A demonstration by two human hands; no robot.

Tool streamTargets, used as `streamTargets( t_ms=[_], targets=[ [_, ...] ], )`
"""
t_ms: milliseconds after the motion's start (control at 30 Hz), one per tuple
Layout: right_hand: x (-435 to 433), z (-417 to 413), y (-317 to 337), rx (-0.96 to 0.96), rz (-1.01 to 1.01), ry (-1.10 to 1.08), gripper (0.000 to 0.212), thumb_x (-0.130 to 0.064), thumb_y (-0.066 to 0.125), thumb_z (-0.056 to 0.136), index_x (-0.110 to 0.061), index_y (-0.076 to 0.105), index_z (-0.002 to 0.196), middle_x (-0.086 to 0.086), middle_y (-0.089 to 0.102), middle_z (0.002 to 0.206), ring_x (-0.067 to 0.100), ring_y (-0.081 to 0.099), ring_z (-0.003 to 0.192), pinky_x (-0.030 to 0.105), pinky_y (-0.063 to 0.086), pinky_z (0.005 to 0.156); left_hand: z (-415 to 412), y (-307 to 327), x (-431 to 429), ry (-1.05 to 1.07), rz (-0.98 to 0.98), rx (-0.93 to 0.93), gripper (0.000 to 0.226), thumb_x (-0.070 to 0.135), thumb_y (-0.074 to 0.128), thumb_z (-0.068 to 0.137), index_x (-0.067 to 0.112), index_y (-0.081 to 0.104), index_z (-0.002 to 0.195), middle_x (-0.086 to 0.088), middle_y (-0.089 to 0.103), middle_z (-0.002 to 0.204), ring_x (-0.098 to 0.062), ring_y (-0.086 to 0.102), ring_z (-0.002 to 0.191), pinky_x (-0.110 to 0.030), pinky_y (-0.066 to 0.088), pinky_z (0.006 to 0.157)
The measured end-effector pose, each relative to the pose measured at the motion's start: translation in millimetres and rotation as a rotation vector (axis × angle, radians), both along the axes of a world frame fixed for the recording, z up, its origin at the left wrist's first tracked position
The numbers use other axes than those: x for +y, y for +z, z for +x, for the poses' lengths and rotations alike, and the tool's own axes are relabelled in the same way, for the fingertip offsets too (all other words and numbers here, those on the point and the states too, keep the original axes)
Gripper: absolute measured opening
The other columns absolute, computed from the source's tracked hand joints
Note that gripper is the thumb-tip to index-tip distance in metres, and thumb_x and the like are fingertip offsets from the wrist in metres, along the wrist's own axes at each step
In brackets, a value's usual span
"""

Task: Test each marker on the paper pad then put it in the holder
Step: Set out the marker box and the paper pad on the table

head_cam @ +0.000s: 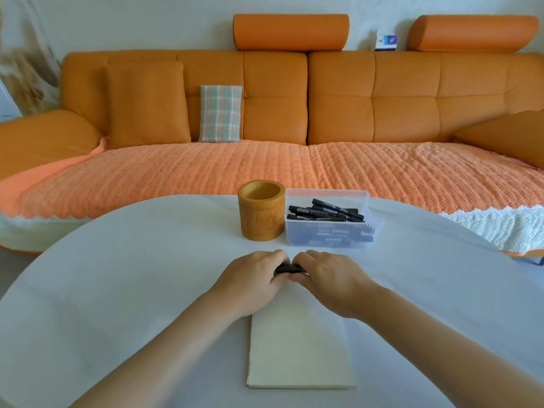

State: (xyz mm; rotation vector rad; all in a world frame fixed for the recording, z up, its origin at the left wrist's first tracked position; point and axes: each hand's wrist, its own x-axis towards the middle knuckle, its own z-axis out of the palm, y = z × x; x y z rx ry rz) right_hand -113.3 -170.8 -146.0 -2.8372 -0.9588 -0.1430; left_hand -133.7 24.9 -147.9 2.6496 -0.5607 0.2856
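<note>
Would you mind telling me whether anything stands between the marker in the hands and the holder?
Nothing visible does. The left hand and right hand grip the marker over the pad's far end; only bare table lies between it and the holder. The bin stands right of the holder, off that line.

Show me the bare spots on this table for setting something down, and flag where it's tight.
Bare table lies wide left of the wooden holder and paper pad, and again right of the clear bin and pad. Tight: the centre strip before holder and bin, where left hand and right hand grip a marker.
</note>
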Motion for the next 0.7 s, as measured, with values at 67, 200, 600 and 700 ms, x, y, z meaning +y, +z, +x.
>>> streamTargets(
  t_ms=[67, 200, 600, 700],
  targets=[
    [2.5, 3.4, -6.9, -0.020, -0.023, 0.018, 0.038, -0.049, 0.028, 0.103, -0.022, 0.054, 0.109, -0.004, 0.061, 0.095, 0.022, 0.057, 0.082, 0.037, 0.044, 0.068, 2.8, -10.5, 7.8, -0.077, -0.017, -0.017, 0.019, 0.037, 0.049, 0.098, 0.024, 0.060, 0.107, 0.009, 0.059, 0.093, -0.008, 0.049, 0.087, -0.032, 0.046, 0.071],
    [14.4, 5.6, -11.2, -0.063, -0.021, 0.106, 0.033, -0.040, 0.033, 0.105, -0.016, 0.056, 0.099, 0.002, 0.059, 0.091, 0.026, 0.055, 0.077, 0.035, 0.037, 0.067, 7.4, -26.0, 20.5, -0.119, -0.039, -0.107, 0.039, 0.046, 0.039, 0.095, 0.023, 0.069, 0.100, 0.006, 0.057, 0.078, -0.010, 0.051, 0.079, -0.035, 0.048, 0.064],
    [24.6, -0.8, -10.7, 0.015, -0.231, -0.013, 0.037, -0.049, 0.021, 0.106, -0.021, 0.044, 0.107, 0.002, 0.066, 0.091, 0.031, 0.055, 0.072, 0.038, 0.042, 0.062, 12.8, -30.5, 29.7, -0.177, -0.113, -0.068, 0.039, 0.045, 0.044, 0.093, 0.019, 0.073, 0.096, 0.006, 0.056, 0.072, -0.011, 0.047, 0.075, -0.038, 0.047, 0.062],
    [19.9, -2.1, -6.1, 0.045, -0.202, -0.012, 0.049, -0.063, 0.030, 0.099, -0.020, 0.042, 0.119, 0.000, 0.067, 0.106, 0.029, 0.061, 0.084, 0.038, 0.046, 0.070, 11.1, -26.9, 28.1, -0.148, -0.104, -0.062, 0.023, 0.035, 0.055, 0.094, 0.022, 0.073, 0.100, 0.007, 0.058, 0.075, -0.009, 0.049, 0.079, -0.038, 0.048, 0.065]
  ],
)
